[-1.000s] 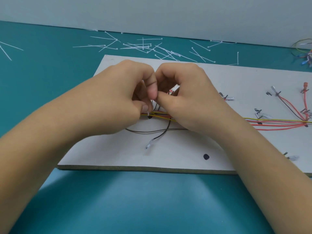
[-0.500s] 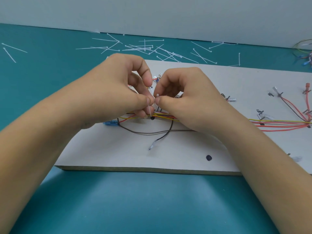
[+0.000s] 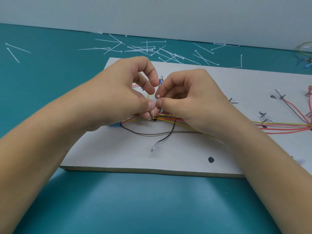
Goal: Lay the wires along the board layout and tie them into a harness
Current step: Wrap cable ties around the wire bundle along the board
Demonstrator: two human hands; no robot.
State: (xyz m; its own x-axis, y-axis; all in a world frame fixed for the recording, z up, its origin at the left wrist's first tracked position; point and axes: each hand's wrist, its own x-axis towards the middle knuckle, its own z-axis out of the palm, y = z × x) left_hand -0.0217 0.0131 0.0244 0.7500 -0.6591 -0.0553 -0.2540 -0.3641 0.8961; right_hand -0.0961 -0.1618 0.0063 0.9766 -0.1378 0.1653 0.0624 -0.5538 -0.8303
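Teal table (image 3: 152, 208) is filling the near view, with both forearms reaching in over it. A white board (image 3: 109, 159) is lying flat on the table, its near edge facing the person. A black dot (image 3: 211, 159) is showing on the board close to that edge. Just past it, a dark wire with a clear terminal (image 3: 154, 147) is lying loose on the board. A brown wire (image 3: 148, 135) is sagging across the board below the hands and crossing the dark one. A blue connector (image 3: 115, 124) is poking out from under the left hand (image 3: 118, 102).

The wire bundle (image 3: 278, 127), red and yellow strands, is running left to right along the middle of the board and passing beneath both hands. The left hand is pinching the strap of a white cable tie (image 3: 153, 114) between thumb and fingers, right over the bundle. The right hand (image 3: 190, 102) is pinching the same tie higher up, thumb and forefinger just below its head, other fingers curled in. The two thumbs are nearly touching. Can't tell whether the tie is looping round the bundle, as fingers are hiding it.

Red wires (image 3: 293, 108) are fanning out to terminals on the board's right part. Beyond the board, loose cable ties (image 3: 146, 48) are lying scattered on the table. More coloured wires (image 3: 303, 53) are lying at the far right edge. A pale wall (image 3: 152, 14) is closing off the back.
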